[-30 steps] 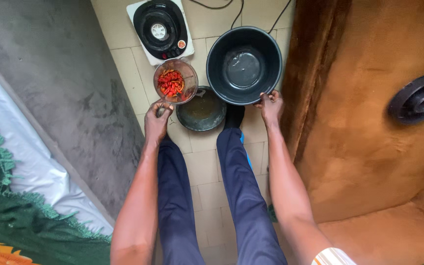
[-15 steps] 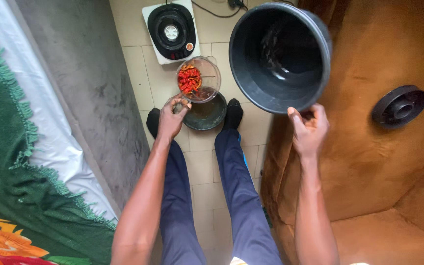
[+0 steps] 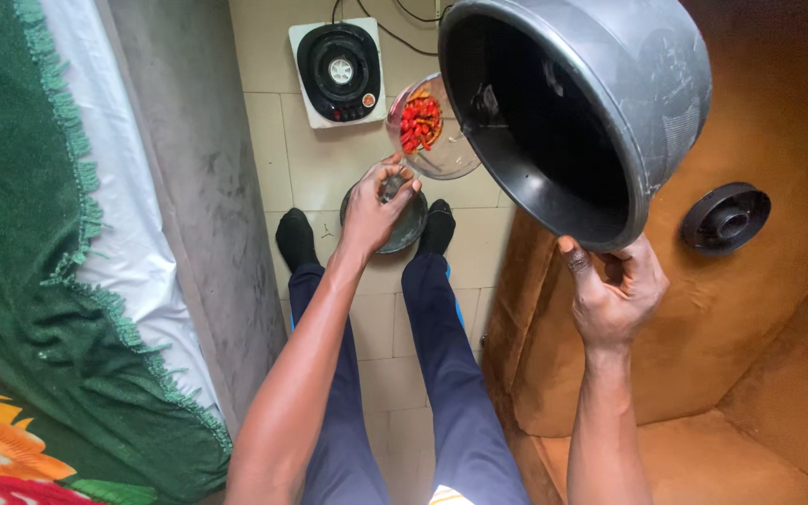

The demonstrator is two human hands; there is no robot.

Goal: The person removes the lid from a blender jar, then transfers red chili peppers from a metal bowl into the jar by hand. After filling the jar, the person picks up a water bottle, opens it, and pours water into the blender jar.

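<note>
On the right of the scene, lifted well above the tiled floor (image 3: 329, 178), a large dark grey pot (image 3: 572, 112) hangs tilted with its open mouth turned toward the left and down; the right hand (image 3: 614, 295) holds it from below, its grip clamped on the lower rim, thumb on the inside wall and fingers curled behind. Left of the pot and just beside its rim, a clear bowl (image 3: 441, 150) with red chillies (image 3: 420, 122) in it is held above the floor, tipped a little; the left hand (image 3: 376, 206) has its grip closed on the near edge of that bowl, fingertips pinched over the glass. Under that hand, on the floor between the two dark-socked feet (image 3: 294, 238), lies a round dark lid or dish (image 3: 409, 229), partly hidden by the hand; which of the two it is cannot be told. Farther off on the tiles stands a single electric hotplate (image 3: 339, 70), white with a black ring, its cables running away to the far edge. Blue trouser legs (image 3: 441, 374) run down the middle; a brown upholstered seat (image 3: 750, 309) fills the right, with a black round lid (image 3: 727, 220) resting on it; on the left a grey wall (image 3: 180, 168) and a green fringed cloth (image 3: 21, 234) over white bedding.
</note>
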